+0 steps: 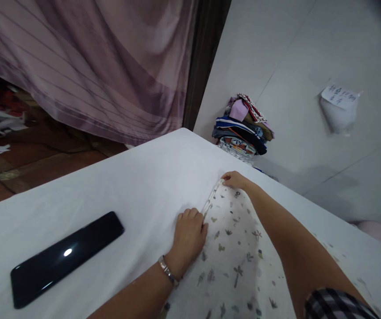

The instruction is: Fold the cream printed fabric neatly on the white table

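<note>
A thin white cloth (233,239) printed with small green and grey plant shapes lies over the table and runs down toward me. At its far corner my right hand (235,180) pinches the folded edge between thumb and fingers. My left hand (189,230), with a silver bracelet at the wrist, is closed on the cloth's left edge a little nearer to me; its fingertips are partly hidden. Between the two hands the edge runs fairly straight. The cloth's near end leaves the bottom of the view.
The white tabletop (137,186) carries a black smartphone (67,259) on the left. Past the table's right edge rises a stack of folded clothes (241,126). A labelled plastic bag (339,108) is on the pale wall (296,57). A pinkish curtain (127,66) hangs behind.
</note>
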`<action>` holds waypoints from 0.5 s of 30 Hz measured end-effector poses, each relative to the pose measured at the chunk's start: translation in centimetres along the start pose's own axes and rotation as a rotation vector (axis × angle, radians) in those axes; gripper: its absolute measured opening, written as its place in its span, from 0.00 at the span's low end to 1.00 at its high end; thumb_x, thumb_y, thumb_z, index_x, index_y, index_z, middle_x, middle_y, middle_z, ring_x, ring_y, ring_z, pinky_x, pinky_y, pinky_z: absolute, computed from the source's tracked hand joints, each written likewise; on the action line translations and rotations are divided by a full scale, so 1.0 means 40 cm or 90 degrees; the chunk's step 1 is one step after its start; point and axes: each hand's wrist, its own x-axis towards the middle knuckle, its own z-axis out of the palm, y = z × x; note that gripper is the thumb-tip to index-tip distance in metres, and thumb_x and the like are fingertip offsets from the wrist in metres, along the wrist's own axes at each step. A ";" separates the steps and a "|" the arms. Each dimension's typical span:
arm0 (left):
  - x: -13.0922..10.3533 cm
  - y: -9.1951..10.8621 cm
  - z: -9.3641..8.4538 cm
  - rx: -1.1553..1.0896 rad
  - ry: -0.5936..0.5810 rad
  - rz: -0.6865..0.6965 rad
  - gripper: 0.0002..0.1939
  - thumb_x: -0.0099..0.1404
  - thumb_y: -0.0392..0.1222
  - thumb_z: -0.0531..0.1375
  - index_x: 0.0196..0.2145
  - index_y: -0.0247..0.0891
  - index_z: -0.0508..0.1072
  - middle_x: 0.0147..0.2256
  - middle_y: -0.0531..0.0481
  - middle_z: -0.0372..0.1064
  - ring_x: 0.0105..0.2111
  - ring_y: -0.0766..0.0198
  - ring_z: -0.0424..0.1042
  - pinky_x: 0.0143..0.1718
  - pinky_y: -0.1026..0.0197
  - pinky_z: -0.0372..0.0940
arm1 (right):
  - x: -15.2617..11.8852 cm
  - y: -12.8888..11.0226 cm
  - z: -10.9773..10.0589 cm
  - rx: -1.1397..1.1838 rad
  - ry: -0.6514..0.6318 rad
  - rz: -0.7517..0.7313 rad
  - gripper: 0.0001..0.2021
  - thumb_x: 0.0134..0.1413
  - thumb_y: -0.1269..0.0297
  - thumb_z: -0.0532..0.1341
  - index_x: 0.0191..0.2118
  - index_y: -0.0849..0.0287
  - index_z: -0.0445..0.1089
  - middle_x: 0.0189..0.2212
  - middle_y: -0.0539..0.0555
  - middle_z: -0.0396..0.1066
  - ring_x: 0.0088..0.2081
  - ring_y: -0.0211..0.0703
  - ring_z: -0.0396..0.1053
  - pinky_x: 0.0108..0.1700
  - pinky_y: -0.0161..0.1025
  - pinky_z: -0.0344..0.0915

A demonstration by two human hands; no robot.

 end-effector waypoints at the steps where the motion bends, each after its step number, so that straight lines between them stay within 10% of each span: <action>1: 0.000 0.000 0.000 0.000 -0.001 0.001 0.05 0.60 0.40 0.55 0.28 0.38 0.67 0.34 0.49 0.64 0.37 0.59 0.60 0.37 0.56 0.52 | -0.004 0.000 0.001 0.014 0.003 0.007 0.13 0.39 0.66 0.63 0.36 0.61 0.74 0.30 0.53 0.72 0.31 0.40 0.68 0.35 0.35 0.64; 15: 0.007 -0.013 0.004 -0.004 0.017 -0.015 0.06 0.61 0.38 0.54 0.26 0.38 0.65 0.32 0.50 0.64 0.35 0.61 0.61 0.37 0.57 0.53 | -0.031 -0.003 -0.012 0.149 0.159 0.037 0.10 0.40 0.61 0.61 0.31 0.59 0.68 0.26 0.50 0.70 0.30 0.39 0.66 0.34 0.35 0.62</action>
